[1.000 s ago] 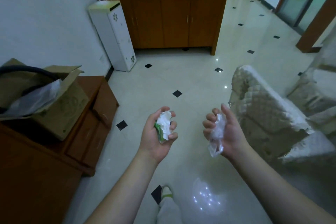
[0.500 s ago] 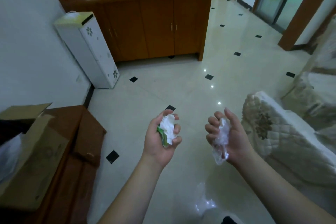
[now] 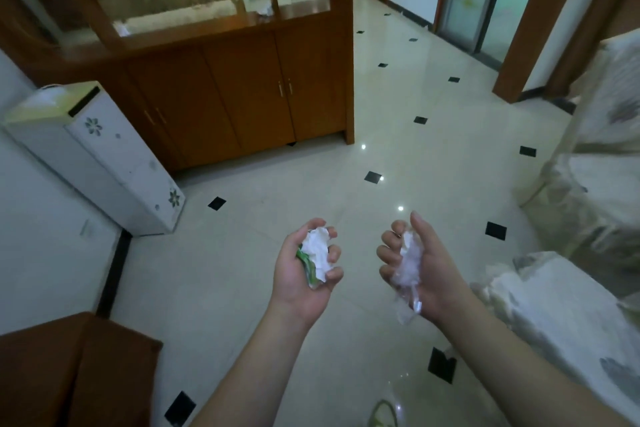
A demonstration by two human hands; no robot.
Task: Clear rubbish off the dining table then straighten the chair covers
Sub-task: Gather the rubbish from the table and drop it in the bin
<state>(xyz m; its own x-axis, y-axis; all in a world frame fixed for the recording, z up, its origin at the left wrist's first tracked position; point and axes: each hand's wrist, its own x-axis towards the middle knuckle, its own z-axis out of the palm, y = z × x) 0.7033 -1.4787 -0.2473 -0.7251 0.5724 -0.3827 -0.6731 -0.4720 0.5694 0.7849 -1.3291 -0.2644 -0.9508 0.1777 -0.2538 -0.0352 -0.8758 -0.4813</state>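
While both fists are full, I am carrying the rubbish across the room rather than working at any table. I am clenching my left hand [image 3: 304, 274] around a crumpled white tissue [image 3: 319, 253] with a scrap of green wrapper [image 3: 306, 262] pressed under it, fingers curling over so nothing drops. I am gripping a wad of clear plastic film [image 3: 408, 270] in my right hand [image 3: 424, 274], palm turned inward, a loose tail dangling below the wrist. Holding each bundle separately is, I judge, keeping the load compact until a bin turns up; none is showing yet. Taking the white floor-standing unit [image 3: 104, 159] as my landmark: both hands are hovering to its right over open tiled floor [image 3: 398, 107], well apart from it. Just beyond it the wooden cabinet [image 3: 235, 94] is closing that side, and further right a clear lane is running past the cabinet's end post. Far right of the unit, covered chairs [image 3: 561, 305] are crowding my right elbow.
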